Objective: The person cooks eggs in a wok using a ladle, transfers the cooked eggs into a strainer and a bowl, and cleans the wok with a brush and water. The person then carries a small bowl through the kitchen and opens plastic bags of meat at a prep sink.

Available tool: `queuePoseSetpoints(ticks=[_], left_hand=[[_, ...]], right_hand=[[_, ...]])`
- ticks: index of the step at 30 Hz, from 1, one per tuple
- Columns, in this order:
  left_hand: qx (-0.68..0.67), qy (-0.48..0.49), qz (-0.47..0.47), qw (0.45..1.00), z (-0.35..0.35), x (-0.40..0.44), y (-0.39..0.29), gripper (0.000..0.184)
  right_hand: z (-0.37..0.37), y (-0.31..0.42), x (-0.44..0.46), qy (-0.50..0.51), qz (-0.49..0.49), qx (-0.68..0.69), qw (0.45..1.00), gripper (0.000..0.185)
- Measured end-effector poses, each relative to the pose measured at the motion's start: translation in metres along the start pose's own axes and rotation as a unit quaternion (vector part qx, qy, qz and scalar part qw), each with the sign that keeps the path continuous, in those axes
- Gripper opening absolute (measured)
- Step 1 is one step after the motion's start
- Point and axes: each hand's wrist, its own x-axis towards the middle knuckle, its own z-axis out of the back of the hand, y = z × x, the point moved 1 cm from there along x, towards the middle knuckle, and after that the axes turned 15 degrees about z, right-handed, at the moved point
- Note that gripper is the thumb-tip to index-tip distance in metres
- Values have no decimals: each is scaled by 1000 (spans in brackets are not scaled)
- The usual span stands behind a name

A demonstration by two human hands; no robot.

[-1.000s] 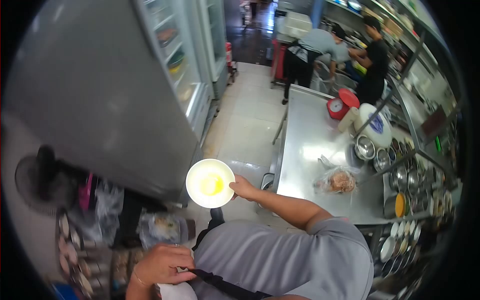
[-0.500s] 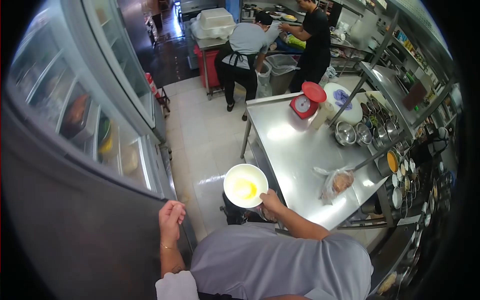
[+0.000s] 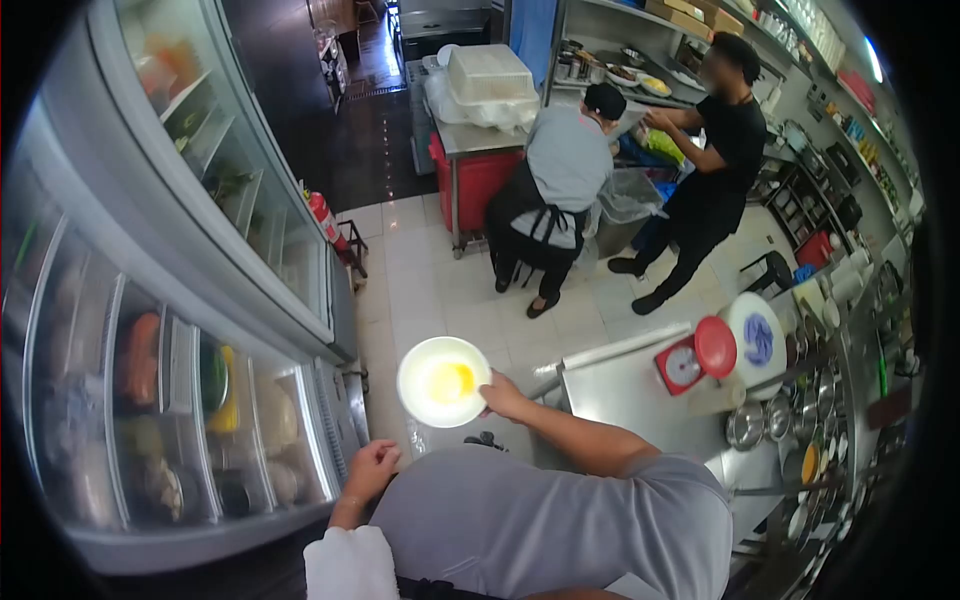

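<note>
My right hand point(image 3: 503, 396) grips the rim of a white bowl point(image 3: 420, 385) with a yellow, egg-like content point(image 3: 457, 380) inside, held out over the tiled floor. Lower left of the bowl is my left hand point(image 3: 373, 468), its fingers curled in loosely beside my grey shirt, with nothing visible in them. A white cloth point(image 3: 350, 562) lies over my left forearm. Left of that hand stands a glass-fronted fridge point(image 3: 335, 475) with trays and food on its shelves.
A steel table point(image 3: 640, 405) with a red scale point(image 3: 683, 367) and metal bowls point(image 3: 746, 425) is at the right. Ahead, a person in grey point(image 3: 568, 160) bends near a bin point(image 3: 625, 205), beside a person in black point(image 3: 735, 140). A fire extinguisher point(image 3: 322, 215) stands by the fridges.
The view has moved forward along the fridges, and the table has shifted right. My left hand has let go of the black strap and come up beside my body. The bowl stays in my right hand.
</note>
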Motion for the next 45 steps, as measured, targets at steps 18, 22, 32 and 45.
queuePoseSetpoints(ticks=[18,22,32,45], left_hand=[[-211,81,30,974,166,498,-213,37],[-159,105,6,982,200,613,-304,41],[-274,218,52,935,194,919,-479,39],[-427,181,110,879,260,1211,-659,32]], right_hand=[[3,129,521,35,-18,8,999,45],[50,171,606,-49,-12,-31,998,47],[128,177,893,-92,44,-5,995,59],[230,284,1169,-107,83,75,988,79]])
